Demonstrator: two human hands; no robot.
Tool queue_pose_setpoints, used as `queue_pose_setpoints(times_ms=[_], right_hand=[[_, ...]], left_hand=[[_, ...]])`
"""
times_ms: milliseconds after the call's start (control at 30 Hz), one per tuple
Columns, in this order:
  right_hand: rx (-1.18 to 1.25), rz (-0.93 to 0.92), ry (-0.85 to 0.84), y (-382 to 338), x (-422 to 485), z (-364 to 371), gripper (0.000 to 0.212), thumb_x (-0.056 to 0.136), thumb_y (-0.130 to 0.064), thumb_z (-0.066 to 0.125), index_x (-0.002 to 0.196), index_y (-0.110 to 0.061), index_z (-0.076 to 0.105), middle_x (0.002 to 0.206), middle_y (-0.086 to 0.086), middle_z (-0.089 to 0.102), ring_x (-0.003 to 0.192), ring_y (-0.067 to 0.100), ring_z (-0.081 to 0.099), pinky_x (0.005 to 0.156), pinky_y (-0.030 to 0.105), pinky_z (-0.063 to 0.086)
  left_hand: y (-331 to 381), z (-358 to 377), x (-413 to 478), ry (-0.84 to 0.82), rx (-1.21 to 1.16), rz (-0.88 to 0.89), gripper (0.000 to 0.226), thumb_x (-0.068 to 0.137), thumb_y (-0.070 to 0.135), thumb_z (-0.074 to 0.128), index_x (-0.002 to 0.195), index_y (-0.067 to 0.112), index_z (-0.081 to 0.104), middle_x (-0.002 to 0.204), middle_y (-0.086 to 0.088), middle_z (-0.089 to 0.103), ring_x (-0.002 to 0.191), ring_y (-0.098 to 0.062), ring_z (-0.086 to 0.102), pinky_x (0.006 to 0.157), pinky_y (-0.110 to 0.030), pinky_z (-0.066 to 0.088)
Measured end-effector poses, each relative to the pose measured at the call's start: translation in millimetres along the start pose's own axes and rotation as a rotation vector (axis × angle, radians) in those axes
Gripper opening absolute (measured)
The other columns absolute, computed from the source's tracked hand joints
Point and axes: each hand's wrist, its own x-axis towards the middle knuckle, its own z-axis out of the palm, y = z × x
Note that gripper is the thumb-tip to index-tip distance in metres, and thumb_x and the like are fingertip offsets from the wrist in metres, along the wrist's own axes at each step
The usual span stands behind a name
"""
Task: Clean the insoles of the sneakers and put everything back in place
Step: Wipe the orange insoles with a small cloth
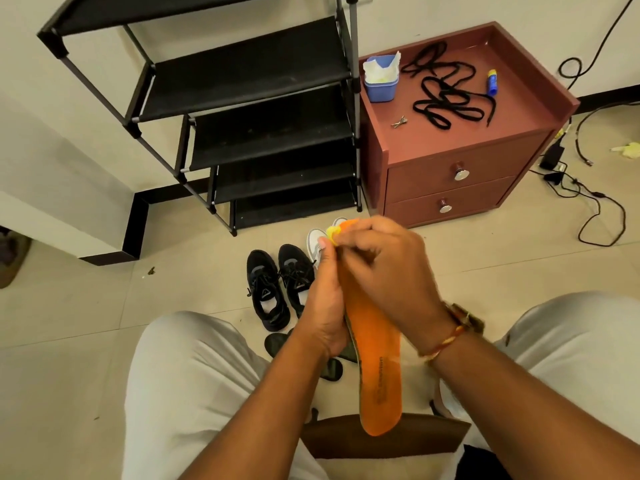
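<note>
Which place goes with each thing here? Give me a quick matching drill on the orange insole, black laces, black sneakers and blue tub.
Things:
1. orange insole
2. black laces
3. black sneakers
4. blue tub

Places:
A. floor, in front of the shoe rack
B. back left corner of the cabinet top
C. held in both hands
D. middle of the cabinet top

Pairs: 1-C, 2-D, 3-A, 4-B

Black laces [446,95] atop brown nightstand [460,147]

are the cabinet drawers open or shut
Shut: both drawers of the red-brown cabinet sit flush with its front, no gap showing.
</note>
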Motion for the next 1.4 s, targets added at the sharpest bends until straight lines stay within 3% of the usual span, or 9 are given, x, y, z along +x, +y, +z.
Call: queue_pose_setpoints(times_ms=[133, 267, 400, 567, 733, 933, 1100, 1300, 1400], right_hand=[[-0.001, -0.01, -0.004, 1.4, 0.6, 2.1, 0.014, 0.093, -0.019, 0.067, 0.103, -0.016, 0.077, 0.103, -0.002, 0.068, 0.097, 0.008, 0.061, 0.086, 0.027, 0.054], [-0.014, 0.06, 0.028, 12.1, 5.0, 0.3, 0.015, 0.092, -0.019, 0.069, 0.105, -0.016, 0.076, 0.105, -0.001, 0.069, 0.097, 0.01, 0.062, 0.085, 0.031, 0.057], [0.053, -0.017, -0.058, -3.6, -3.7, 5.3, 0.014, 0.089, -0.014, 0.071, 0.1, -0.017, 0.078, 0.099, -0.004, 0.071, 0.093, 0.005, 0.063, 0.087, 0.02, 0.053], [0.016, 0.075, 0.04, 19.6, 8.8, -3.6, 0.015, 0.091, -0.017, 0.07, 0.104, -0.015, 0.076, 0.104, -0.001, 0.07, 0.093, 0.005, 0.06, 0.084, 0.029, 0.058], [0.085, -0.002, -0.022, -9.4, -7.1, 7.0, 0.014, 0.087, -0.013, 0.073, 0.099, -0.017, 0.078, 0.099, -0.005, 0.073, 0.093, 0.003, 0.065, 0.088, 0.02, 0.053], [0.032, 0.076, 0.073, 17.4, 8.1, -3.2, 0.014, 0.09, -0.016, 0.072, 0.103, -0.014, 0.077, 0.103, 0.001, 0.073, 0.093, 0.008, 0.064, 0.085, 0.031, 0.059], [0.069, 0.001, -0.034, -6.4, -5.9, 6.5, 0.014, 0.086, -0.012, 0.073, 0.098, -0.017, 0.078, 0.098, -0.005, 0.074, 0.092, 0.003, 0.065, 0.089, 0.018, 0.052], [0.007, 0.075, 0.002, 16.3, 3.4, 1.2, 0.016, 0.091, -0.019, 0.071, 0.105, -0.016, 0.076, 0.104, 0.0, 0.073, 0.095, 0.01, 0.065, 0.088, 0.033, 0.058], [0.04, 0.049, 0.0, -1.1, -5.1, 5.1, 0.014, 0.089, -0.016, 0.072, 0.102, -0.017, 0.077, 0.101, -0.003, 0.074, 0.094, 0.005, 0.064, 0.089, 0.022, 0.054]], left_hand=[[0.1, 1.0, -1.7, 0.009, 0.009, -0.004, 0.067, 0.096, 0.069, 0.023, 0.135, 0.028, 0.059, 0.125, -0.011, 0.07, 0.115, -0.027, 0.068, 0.087, -0.045, 0.059], [0.0, -1.3, -0.9, -0.011, 0.002, -0.021, 0.071, 0.092, 0.072, 0.025, 0.138, 0.03, 0.057, 0.131, -0.012, 0.067, 0.12, -0.03, 0.065, 0.093, -0.048, 0.056], [0.6, -4.3, 1.4, 0.039, -0.01, 0.023, 0.068, 0.097, 0.07, 0.023, 0.114, 0.028, 0.074, 0.118, -0.011, 0.073, 0.11, -0.025, 0.071, 0.086, -0.041, 0.059], [1.7, -3.9, 0.6, 0.015, 0.016, -0.014, 0.071, 0.096, 0.07, 0.019, 0.133, 0.026, 0.061, 0.127, -0.013, 0.069, 0.119, -0.03, 0.066, 0.095, -0.048, 0.055], [3.5, -7.0, 0.8, 0.028, -0.007, 0.026, 0.073, 0.097, 0.071, 0.022, 0.111, 0.025, 0.076, 0.118, -0.012, 0.073, 0.111, -0.025, 0.07, 0.087, -0.04, 0.058], [1.4, -5.0, 0.8, 0.006, 0.071, 0.01, 0.071, 0.09, 0.071, 0.026, 0.139, 0.028, 0.056, 0.129, -0.011, 0.068, 0.122, -0.031, 0.063, 0.102, -0.054, 0.05], [3.8, -6.3, 2.4, 0.048, 0.04, 0.053, 0.07, 0.098, 0.068, 0.023, 0.104, 0.026, 0.078, 0.113, -0.01, 0.075, 0.105, -0.022, 0.072, 0.082, -0.037, 0.06], [5.4, -4.7, -0.3, 0.036, 0.062, 0.027, 0.064, 0.097, 0.067, 0.021, 0.119, 0.029, 0.068, 0.118, -0.008, 0.073, 0.112, -0.025, 0.069, 0.091, -0.045, 0.057], [4.9, -5.3, 1.4, 0.034, 0.043, 0.046, 0.068, 0.098, 0.068, 0.024, 0.111, 0.024, 0.075, 0.118, -0.013, 0.073, 0.112, -0.025, 0.069, 0.092, -0.042, 0.056]])
